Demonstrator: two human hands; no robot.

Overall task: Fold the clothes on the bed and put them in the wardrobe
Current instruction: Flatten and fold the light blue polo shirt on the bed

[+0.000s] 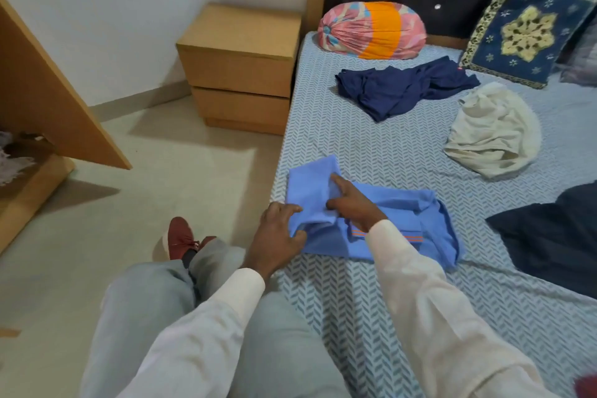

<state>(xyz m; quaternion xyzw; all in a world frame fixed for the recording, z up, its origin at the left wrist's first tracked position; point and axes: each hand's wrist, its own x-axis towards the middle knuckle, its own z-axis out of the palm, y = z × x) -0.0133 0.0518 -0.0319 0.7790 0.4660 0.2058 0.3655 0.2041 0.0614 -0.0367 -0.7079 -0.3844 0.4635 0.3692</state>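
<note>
A light blue shirt (403,220) with orange stripes lies partly folded at the near edge of the bed (355,145). My left hand (277,236) grips its left fold at the mattress edge. My right hand (352,203) presses flat on the middle of the shirt, fingers spread over the fold. Farther back lie a crumpled navy garment (403,87) and a cream garment (494,129). A dark garment (555,236) sits at the right edge. The wardrobe (38,126) stands at the left with its door open.
A wooden two-drawer nightstand (242,68) stands beside the bed's head. A pink and orange bolster (371,31) and a blue embroidered cushion (523,29) lean on the dark headboard. Some cloth lies on the wardrobe's low shelf (13,158). My legs and a red shoe (181,237) are over the floor.
</note>
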